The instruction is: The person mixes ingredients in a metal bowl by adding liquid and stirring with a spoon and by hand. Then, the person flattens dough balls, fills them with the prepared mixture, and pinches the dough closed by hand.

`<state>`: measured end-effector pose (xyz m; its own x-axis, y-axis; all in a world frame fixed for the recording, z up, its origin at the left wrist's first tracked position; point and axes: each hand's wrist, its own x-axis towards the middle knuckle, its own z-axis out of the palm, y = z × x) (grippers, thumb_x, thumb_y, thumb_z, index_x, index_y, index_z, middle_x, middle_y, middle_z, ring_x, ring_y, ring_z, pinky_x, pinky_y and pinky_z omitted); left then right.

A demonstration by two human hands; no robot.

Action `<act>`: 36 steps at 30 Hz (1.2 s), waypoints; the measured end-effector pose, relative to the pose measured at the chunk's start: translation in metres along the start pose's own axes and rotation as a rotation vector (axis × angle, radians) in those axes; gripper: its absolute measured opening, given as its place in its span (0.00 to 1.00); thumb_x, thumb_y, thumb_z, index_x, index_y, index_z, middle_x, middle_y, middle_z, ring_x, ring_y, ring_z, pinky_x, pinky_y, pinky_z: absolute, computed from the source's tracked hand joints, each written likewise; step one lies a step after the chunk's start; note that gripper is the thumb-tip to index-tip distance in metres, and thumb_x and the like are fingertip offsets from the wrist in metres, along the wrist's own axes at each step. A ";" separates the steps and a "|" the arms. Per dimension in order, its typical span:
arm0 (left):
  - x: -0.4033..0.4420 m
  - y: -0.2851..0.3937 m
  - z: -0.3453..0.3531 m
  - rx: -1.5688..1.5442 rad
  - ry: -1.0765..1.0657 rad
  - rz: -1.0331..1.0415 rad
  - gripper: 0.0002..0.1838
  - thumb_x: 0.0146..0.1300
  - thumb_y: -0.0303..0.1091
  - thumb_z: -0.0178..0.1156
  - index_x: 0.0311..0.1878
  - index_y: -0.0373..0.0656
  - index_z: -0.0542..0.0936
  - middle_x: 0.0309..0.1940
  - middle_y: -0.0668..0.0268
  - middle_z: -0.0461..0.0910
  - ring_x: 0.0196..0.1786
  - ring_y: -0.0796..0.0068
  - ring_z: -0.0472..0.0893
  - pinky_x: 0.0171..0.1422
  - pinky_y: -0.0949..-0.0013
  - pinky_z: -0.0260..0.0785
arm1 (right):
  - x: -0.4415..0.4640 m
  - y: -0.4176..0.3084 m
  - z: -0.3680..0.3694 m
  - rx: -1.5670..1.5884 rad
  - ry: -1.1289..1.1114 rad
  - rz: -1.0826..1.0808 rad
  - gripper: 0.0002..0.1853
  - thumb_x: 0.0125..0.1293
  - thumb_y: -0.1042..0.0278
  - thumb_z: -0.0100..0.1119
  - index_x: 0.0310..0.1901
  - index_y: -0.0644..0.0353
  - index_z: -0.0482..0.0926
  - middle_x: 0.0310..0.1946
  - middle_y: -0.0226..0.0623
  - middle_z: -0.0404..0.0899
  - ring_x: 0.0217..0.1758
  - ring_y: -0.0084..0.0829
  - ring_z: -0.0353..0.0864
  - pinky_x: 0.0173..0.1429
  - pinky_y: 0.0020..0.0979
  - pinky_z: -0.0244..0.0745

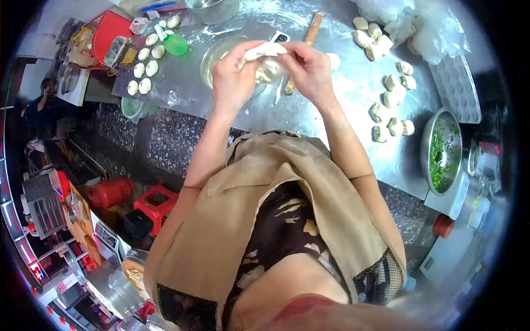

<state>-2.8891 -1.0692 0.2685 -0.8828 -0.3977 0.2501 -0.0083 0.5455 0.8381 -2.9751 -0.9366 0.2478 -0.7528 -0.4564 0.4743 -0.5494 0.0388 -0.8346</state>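
A piece of white dough [264, 51] is stretched between my two hands over the metal worktable [182, 71]. My left hand [234, 76] pinches its left side, and my right hand [310, 70] grips the right end with fingers and thumb. Below the dough, partly hidden by my hands, is a round metal bowl [207, 60] with a pale filling or dough in it. A wooden rolling pin [314, 30] lies just beyond my right hand. Near it rests a flat tool with a black-edged handle [281, 37], partly covered by my fingers.
Round white buns [144, 85] stand in rows at left, beside a green bottle [176, 44]. Several rolled dough pieces [391, 99] lie at right. Further right are a metal bowl of chopped greens [440, 154], a dimpled tray [455, 88] and plastic bags [439, 33]. A person [47, 107] is at far left.
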 end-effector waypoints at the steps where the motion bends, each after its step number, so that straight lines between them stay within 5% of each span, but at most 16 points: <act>1: 0.001 -0.008 0.006 -0.165 0.126 0.038 0.16 0.55 0.22 0.60 0.49 0.38 0.75 0.39 0.60 0.81 0.42 0.73 0.80 0.48 0.70 0.72 | 0.001 -0.003 0.007 0.252 0.049 0.064 0.10 0.58 0.67 0.60 0.40 0.62 0.80 0.22 0.36 0.79 0.26 0.20 0.77 0.32 0.24 0.71; 4: -0.005 -0.003 0.023 -0.509 0.309 0.015 0.13 0.54 0.18 0.57 0.44 0.37 0.78 0.38 0.63 0.81 0.42 0.74 0.80 0.49 0.72 0.72 | -0.002 -0.001 -0.001 0.192 -0.096 0.254 0.10 0.59 0.66 0.58 0.40 0.61 0.80 0.22 0.38 0.77 0.25 0.21 0.77 0.32 0.26 0.71; 7: -0.005 -0.002 0.018 -0.447 0.094 0.023 0.15 0.53 0.14 0.54 0.45 0.36 0.78 0.40 0.66 0.80 0.44 0.76 0.78 0.50 0.74 0.71 | -0.010 0.009 0.007 -0.098 -0.028 -0.085 0.10 0.55 0.76 0.54 0.39 0.60 0.80 0.27 0.43 0.79 0.28 0.39 0.79 0.33 0.32 0.72; 9: -0.011 -0.021 0.020 -0.455 0.075 0.064 0.18 0.51 0.12 0.55 0.46 0.36 0.78 0.41 0.66 0.80 0.46 0.76 0.78 0.51 0.74 0.70 | -0.013 0.001 0.010 -0.086 -0.065 -0.025 0.13 0.56 0.80 0.54 0.44 0.61 0.79 0.28 0.41 0.80 0.31 0.30 0.81 0.37 0.28 0.73; 12: -0.018 -0.020 0.015 -0.432 0.170 0.085 0.18 0.50 0.14 0.57 0.46 0.38 0.79 0.42 0.64 0.80 0.48 0.74 0.78 0.54 0.72 0.69 | -0.015 0.002 0.027 0.430 0.028 0.105 0.14 0.62 0.75 0.54 0.50 0.64 0.75 0.36 0.31 0.79 0.37 0.25 0.77 0.43 0.25 0.71; 13: -0.018 -0.019 0.011 -0.416 0.218 0.095 0.18 0.50 0.14 0.57 0.46 0.38 0.79 0.42 0.64 0.80 0.48 0.74 0.78 0.54 0.72 0.69 | -0.017 0.019 0.019 0.372 -0.126 0.244 0.12 0.62 0.76 0.54 0.48 0.64 0.76 0.35 0.29 0.79 0.36 0.22 0.76 0.41 0.23 0.70; 16: -0.023 -0.017 0.002 -0.247 0.148 0.160 0.15 0.52 0.23 0.63 0.45 0.38 0.79 0.41 0.61 0.82 0.45 0.71 0.81 0.49 0.73 0.71 | -0.021 0.020 0.025 0.066 -0.187 0.040 0.10 0.62 0.75 0.53 0.45 0.64 0.78 0.34 0.29 0.79 0.36 0.16 0.74 0.39 0.18 0.68; 20: -0.032 -0.020 -0.002 -0.367 0.415 0.150 0.13 0.53 0.19 0.60 0.43 0.38 0.80 0.39 0.63 0.82 0.43 0.73 0.81 0.48 0.74 0.72 | -0.020 -0.007 0.040 0.306 -0.238 0.218 0.11 0.64 0.74 0.53 0.47 0.65 0.76 0.36 0.27 0.78 0.37 0.18 0.75 0.42 0.20 0.69; 22: -0.034 -0.017 -0.007 -0.520 0.401 0.079 0.12 0.55 0.18 0.58 0.43 0.39 0.80 0.40 0.65 0.82 0.44 0.76 0.79 0.49 0.74 0.71 | -0.026 -0.004 0.052 0.707 -0.241 0.500 0.11 0.63 0.74 0.54 0.47 0.65 0.78 0.35 0.29 0.79 0.36 0.16 0.74 0.38 0.17 0.66; 25: -0.039 -0.018 -0.012 -0.458 0.413 0.099 0.14 0.56 0.19 0.59 0.47 0.40 0.78 0.43 0.64 0.81 0.48 0.75 0.78 0.55 0.73 0.69 | -0.022 0.004 0.053 0.371 -0.267 0.276 0.11 0.62 0.75 0.53 0.44 0.66 0.79 0.30 0.26 0.78 0.30 0.13 0.69 0.33 0.16 0.63; 26: -0.039 -0.015 -0.010 -0.703 0.442 0.069 0.16 0.57 0.19 0.59 0.50 0.40 0.77 0.47 0.62 0.79 0.50 0.74 0.77 0.57 0.72 0.68 | -0.022 0.002 0.054 0.280 -0.245 0.204 0.10 0.61 0.75 0.53 0.44 0.66 0.79 0.30 0.25 0.78 0.30 0.13 0.69 0.33 0.16 0.63; 29: -0.038 -0.012 -0.013 -0.892 0.589 0.015 0.17 0.57 0.19 0.59 0.51 0.38 0.76 0.48 0.62 0.78 0.52 0.74 0.76 0.59 0.72 0.67 | -0.023 0.005 0.062 0.409 -0.217 0.239 0.10 0.64 0.75 0.52 0.45 0.64 0.78 0.32 0.26 0.78 0.33 0.14 0.72 0.36 0.17 0.66; 31: -0.040 -0.029 -0.018 -0.684 0.323 -0.024 0.17 0.56 0.17 0.56 0.51 0.36 0.76 0.48 0.63 0.78 0.52 0.75 0.76 0.59 0.72 0.67 | -0.025 0.001 0.067 0.498 -0.219 0.295 0.10 0.65 0.74 0.51 0.46 0.63 0.78 0.35 0.27 0.78 0.35 0.16 0.73 0.38 0.18 0.68; 34: -0.040 -0.033 -0.017 -0.699 0.338 -0.126 0.18 0.56 0.15 0.53 0.51 0.35 0.76 0.48 0.63 0.78 0.52 0.76 0.75 0.59 0.72 0.66 | -0.035 -0.015 0.082 1.065 -0.172 0.676 0.13 0.65 0.73 0.53 0.51 0.63 0.73 0.44 0.33 0.77 0.44 0.23 0.77 0.42 0.24 0.73; 36: -0.037 -0.035 -0.008 -0.720 0.323 -0.089 0.20 0.55 0.13 0.52 0.52 0.36 0.75 0.48 0.63 0.78 0.52 0.76 0.75 0.59 0.72 0.66 | -0.038 -0.008 0.087 1.000 -0.134 0.690 0.10 0.64 0.73 0.54 0.47 0.61 0.76 0.39 0.31 0.79 0.37 0.21 0.78 0.39 0.19 0.71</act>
<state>-2.8523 -1.0801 0.2337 -0.7120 -0.6720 0.2036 0.3309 -0.0655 0.9414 -2.9107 -0.9967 0.2127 -0.7000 -0.7010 -0.1362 0.5160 -0.3647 -0.7750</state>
